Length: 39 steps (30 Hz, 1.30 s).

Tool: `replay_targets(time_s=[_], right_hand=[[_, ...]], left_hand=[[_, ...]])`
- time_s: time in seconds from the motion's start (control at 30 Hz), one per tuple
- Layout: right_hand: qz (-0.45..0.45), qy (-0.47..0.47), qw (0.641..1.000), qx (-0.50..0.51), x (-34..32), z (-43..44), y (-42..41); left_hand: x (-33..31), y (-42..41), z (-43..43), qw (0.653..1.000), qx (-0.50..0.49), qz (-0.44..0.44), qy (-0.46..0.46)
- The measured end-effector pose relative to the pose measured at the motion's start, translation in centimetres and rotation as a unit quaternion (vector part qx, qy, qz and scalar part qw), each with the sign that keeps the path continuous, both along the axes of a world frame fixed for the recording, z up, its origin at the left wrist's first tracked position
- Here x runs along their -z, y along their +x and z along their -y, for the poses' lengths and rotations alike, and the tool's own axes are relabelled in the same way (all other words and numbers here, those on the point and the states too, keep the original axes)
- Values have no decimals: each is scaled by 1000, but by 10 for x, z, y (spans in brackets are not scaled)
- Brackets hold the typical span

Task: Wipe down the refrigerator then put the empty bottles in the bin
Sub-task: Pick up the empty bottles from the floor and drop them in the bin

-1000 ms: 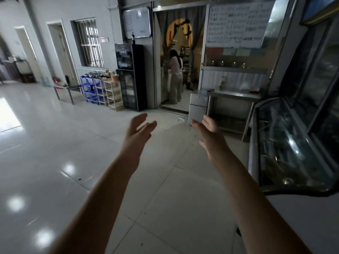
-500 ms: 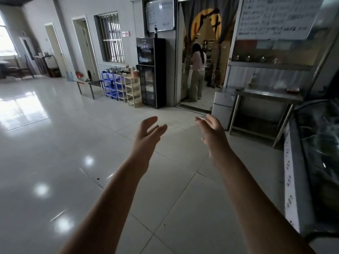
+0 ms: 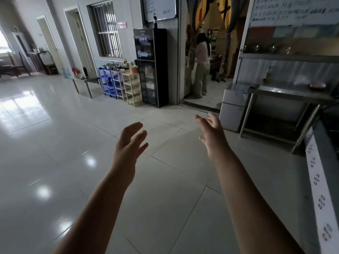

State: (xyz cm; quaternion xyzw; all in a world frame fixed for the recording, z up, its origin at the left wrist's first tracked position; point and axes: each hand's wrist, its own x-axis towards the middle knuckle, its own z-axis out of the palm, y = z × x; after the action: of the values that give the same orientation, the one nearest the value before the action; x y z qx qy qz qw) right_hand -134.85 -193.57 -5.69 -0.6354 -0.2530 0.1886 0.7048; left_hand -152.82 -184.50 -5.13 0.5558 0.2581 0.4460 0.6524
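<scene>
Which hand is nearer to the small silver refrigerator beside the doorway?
Right. The right hand is held open in the air just left of the small silver refrigerator in the picture; the left hand, also open, is farther left.

Left hand and right hand held out in front, fingers loose, holding nothing. Underneath, a shiny tiled floor. Ahead, a small grey fridge just beside a metal table, a tall black cabinet, a person standing farther back.
</scene>
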Motion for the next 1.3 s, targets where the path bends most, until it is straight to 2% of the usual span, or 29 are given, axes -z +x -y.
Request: replay_targets(time_s=[0.3, 0.47, 0.7, 0.97, 1.3], right_hand=[[5, -13, 999, 33, 21, -153, 66], [5, -16, 998, 55, 17, -248, 101], [-10, -42, 994, 102, 29, -326, 163], [-12, -20, 990, 136, 17, -431, 297], [-25, -16, 989, 143, 9, -545, 475]], left_hand=[[6, 82, -170, 999, 40, 13, 7], [4, 126, -281, 996, 87, -16, 18], [13, 213, -380, 989, 143, -22, -9], [5, 356, -490, 983, 181, -9, 13], [0, 540, -611, 980, 192, -38, 34]])
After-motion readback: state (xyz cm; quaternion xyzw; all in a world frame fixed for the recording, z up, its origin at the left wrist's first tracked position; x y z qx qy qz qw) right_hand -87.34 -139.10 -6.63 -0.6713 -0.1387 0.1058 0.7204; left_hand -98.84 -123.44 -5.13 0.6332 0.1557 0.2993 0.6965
